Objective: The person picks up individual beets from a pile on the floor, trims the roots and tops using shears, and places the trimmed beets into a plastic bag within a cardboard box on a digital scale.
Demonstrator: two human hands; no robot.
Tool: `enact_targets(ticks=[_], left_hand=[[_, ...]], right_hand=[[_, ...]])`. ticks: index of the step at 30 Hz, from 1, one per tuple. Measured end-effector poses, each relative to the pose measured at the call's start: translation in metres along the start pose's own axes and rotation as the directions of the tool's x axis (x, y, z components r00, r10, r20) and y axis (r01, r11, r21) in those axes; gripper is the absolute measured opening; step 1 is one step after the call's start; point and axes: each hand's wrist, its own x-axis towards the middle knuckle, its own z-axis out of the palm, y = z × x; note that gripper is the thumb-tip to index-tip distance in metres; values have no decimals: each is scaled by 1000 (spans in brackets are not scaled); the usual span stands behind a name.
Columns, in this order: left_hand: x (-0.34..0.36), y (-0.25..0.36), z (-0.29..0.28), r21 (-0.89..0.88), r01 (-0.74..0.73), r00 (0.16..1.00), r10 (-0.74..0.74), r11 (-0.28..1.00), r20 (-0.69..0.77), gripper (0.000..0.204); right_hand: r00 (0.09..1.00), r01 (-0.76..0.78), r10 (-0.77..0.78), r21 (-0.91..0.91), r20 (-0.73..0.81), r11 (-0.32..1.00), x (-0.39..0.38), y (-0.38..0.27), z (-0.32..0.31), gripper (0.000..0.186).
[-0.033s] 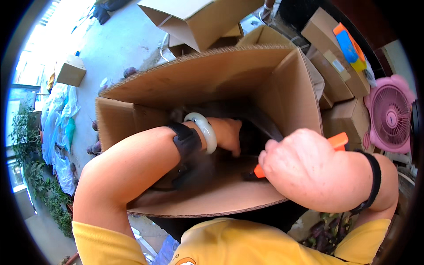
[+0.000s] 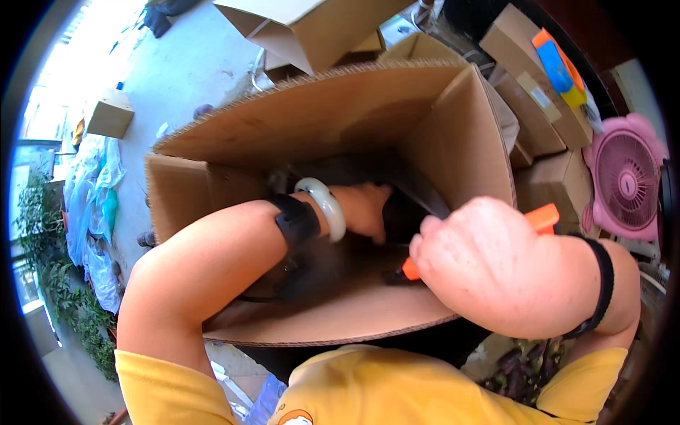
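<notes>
A large open cardboard box [image 2: 304, 99] stands before me. My left hand [image 2: 365, 210] reaches down inside it, a pale bangle and a black strap at the wrist. Its fingers bend downward at a dark thing in the shadow; what they hold is hidden. Over the box's right side my right hand [image 2: 482, 258] is closed around a tool with an orange handle [image 2: 544, 219], whose black end shows past the fingers. From that fist a dark, thin strip [image 2: 423, 195] slants into the box; I cannot tell whether the fist holds it.
More cardboard boxes [image 2: 354, 32] lie beyond and to the right. A pink fan [image 2: 626, 185] stands at far right, near an orange, blue and yellow object [image 2: 559, 67]. Plastic bags [image 2: 95, 184] and green plants [image 2: 78, 312] are at left; dark purple produce [image 2: 520, 368] lies at lower right.
The view has shifted slightly, with the box a little higher in it. Both hands stay in nearly the same places, the right one slightly up and to the left.
</notes>
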Motion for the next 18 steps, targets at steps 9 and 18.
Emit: enact_targets(ticks=[9, 18], left_hand=[[-5, -46, 6, 38, -203, 957, 190, 979, 218, 63], [-175, 20, -61, 175, -4, 894, 82, 985, -441, 53]], right_hand=[[877, 98, -24, 129, -480, 987, -13, 5, -5, 6], [831, -38, 157, 227, -533, 973, -28, -24, -21, 12]])
